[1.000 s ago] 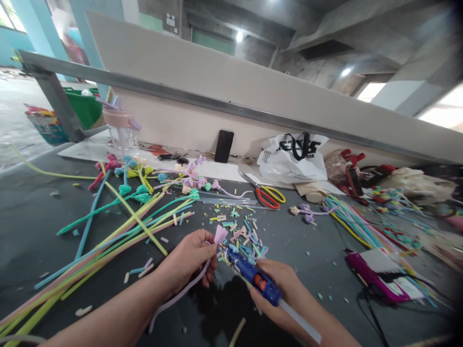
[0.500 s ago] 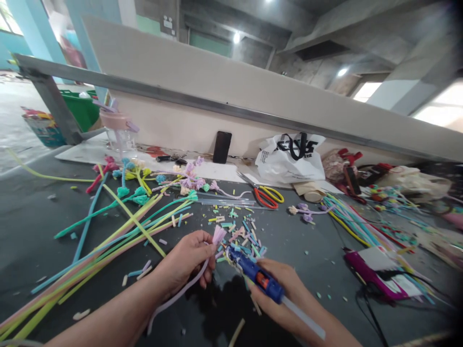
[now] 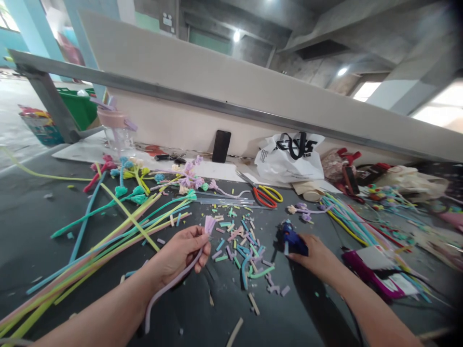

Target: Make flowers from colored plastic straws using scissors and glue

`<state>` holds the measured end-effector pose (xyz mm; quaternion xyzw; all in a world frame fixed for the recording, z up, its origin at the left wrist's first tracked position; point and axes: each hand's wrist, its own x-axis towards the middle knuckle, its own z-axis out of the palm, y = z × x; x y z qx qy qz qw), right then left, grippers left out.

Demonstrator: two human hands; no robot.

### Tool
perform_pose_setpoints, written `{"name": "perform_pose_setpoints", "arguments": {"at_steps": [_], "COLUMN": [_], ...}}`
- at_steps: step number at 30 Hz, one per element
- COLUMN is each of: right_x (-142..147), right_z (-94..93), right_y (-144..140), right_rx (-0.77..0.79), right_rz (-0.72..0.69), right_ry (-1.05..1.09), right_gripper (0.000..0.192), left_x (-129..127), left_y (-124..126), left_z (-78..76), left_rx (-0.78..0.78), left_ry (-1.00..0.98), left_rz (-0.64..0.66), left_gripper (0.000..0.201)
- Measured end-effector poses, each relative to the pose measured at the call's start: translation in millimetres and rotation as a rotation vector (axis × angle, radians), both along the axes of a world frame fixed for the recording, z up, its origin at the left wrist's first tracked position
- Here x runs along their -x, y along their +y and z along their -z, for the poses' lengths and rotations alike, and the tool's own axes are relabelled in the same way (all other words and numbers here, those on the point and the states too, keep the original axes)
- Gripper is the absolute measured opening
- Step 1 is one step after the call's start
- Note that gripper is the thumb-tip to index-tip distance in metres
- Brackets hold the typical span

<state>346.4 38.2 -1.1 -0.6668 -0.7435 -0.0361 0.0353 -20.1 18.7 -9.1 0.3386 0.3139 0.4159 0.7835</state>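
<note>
My left hand [image 3: 177, 255] grips a lilac pipe cleaner [image 3: 170, 284] near its frayed, tufted tip [image 3: 209, 224]; the stem trails back over my forearm. My right hand [image 3: 318, 258] is stretched out to the right and closed around a blue glue gun [image 3: 289, 239], which stands nose-down on the dark table [image 3: 36, 231]. Between the two hands lies a scatter of short coloured pipe-cleaner offcuts [image 3: 242, 241].
Long coloured pipe cleaners [image 3: 108, 231] fan across the left. Finished flower stems [image 3: 181, 180] and red-and-yellow scissors [image 3: 265, 195] lie behind the offcuts. A black phone [image 3: 221, 146] and white bag [image 3: 291, 159] lean against the back board. More stems [image 3: 347, 217] and a magenta packet [image 3: 376, 274] sit at right.
My right hand carried the glue gun away from the tuft, rightward and further out, and set it on the table. My left hand shifted slightly left with the stem.
</note>
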Motion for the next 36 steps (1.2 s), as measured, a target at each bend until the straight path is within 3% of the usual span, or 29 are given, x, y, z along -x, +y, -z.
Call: {"name": "perform_pose_setpoints", "arguments": {"at_steps": [3,5,6,10,15,22,27,30,36], "right_x": [8.7,33.3,50.6,130.4,186.8,204.4,201.4,193.9,180.4], "right_z": [-13.7,-26.0,-31.2,-38.0,-31.6,-23.7,-12.7,-8.4,-12.9], "right_y": [-1.4,-6.9,-10.4,-20.6,-15.4,-11.5,-9.1,-4.1,7.5], "right_rx": [-0.047,-0.15,-0.142,0.11,0.217,0.202,0.208,0.214,0.333], "right_rz": [0.048,0.071,0.009,-0.219,-0.275,-0.523,-0.581,-0.524,-0.225], "right_ry": [-0.011,-0.02,0.029,0.258,0.086,0.086,0.232,0.502,1.056], "right_gripper": [0.04,0.029,0.023,0.017,0.01,0.018,0.022,0.024,0.024], "left_x": [0.0,-0.6,-1.0,-2.3,-2.2,-2.7,-5.3,-6.6,-8.0], "left_y": [0.6,0.0,-0.4,-1.2,-0.3,-0.6,0.2,-0.4,-0.6], "left_z": [0.5,0.7,0.9,1.4,1.3,4.2,5.5,4.1,0.6], "left_rx": [0.004,0.001,-0.003,-0.015,-0.017,-0.032,-0.024,-0.021,-0.002], "left_ry": [0.012,0.027,0.033,0.065,0.076,0.036,0.046,0.062,0.094], "left_rz": [-0.003,0.005,0.01,0.025,0.027,0.037,0.038,0.041,0.041], "left_gripper": [0.015,0.015,0.015,0.014,0.014,0.012,0.013,0.013,0.014]}}
